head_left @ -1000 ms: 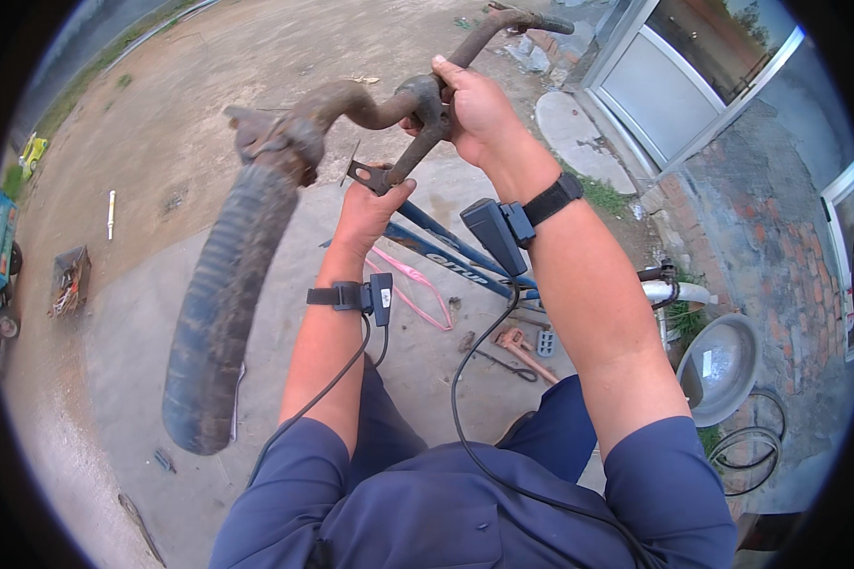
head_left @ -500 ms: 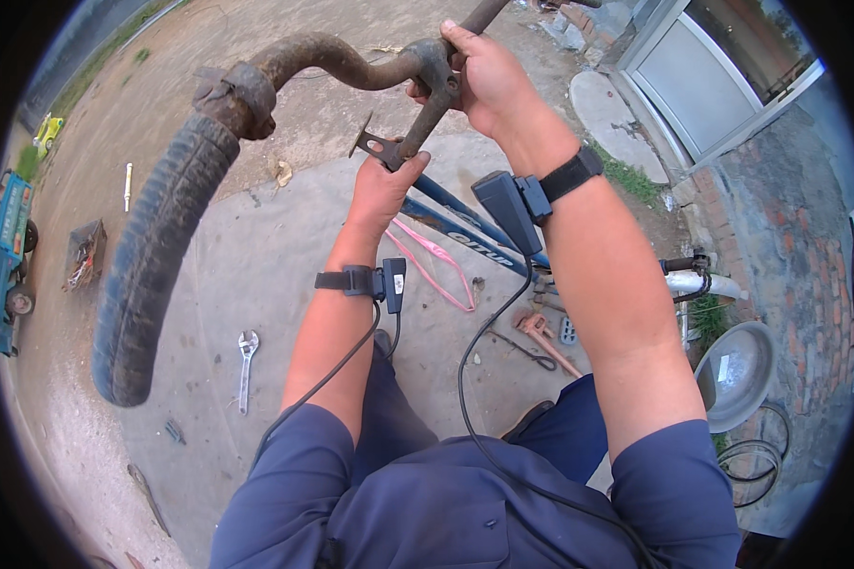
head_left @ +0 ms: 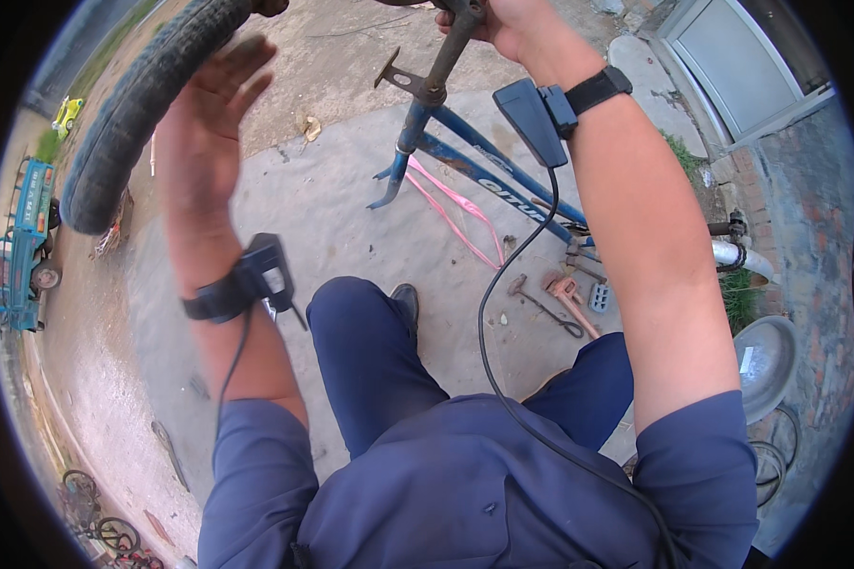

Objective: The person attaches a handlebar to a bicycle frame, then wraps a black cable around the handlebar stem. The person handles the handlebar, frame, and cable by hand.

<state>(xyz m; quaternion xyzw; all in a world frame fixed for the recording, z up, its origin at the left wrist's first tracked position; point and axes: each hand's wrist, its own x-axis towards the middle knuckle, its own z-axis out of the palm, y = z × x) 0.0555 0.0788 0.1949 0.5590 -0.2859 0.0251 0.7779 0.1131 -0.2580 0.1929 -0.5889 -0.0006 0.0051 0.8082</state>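
Note:
A blue bicycle frame stands in front of me, its short fork pointing down. From its head tube rises a rusty handlebar stem, with a slotted metal bracket at its base. My right hand is closed round the stem at the upper edge, its fingers partly hidden. At upper left is the handlebar's thick, ribbed dark grip. My left hand is raised beside this grip, fingers stretched and slightly apart, somewhat blurred; whether it touches the grip I cannot tell.
On the grey ground sheet lie a pink strap, a hammer, a pipe wrench and a pedal. A metal basin leans by the brick wall at right. A blue cart stands far left.
My left hand has let go of the stem's base and moved left to the grip. The handlebar has shifted up in view; my right hand stays on the stem.

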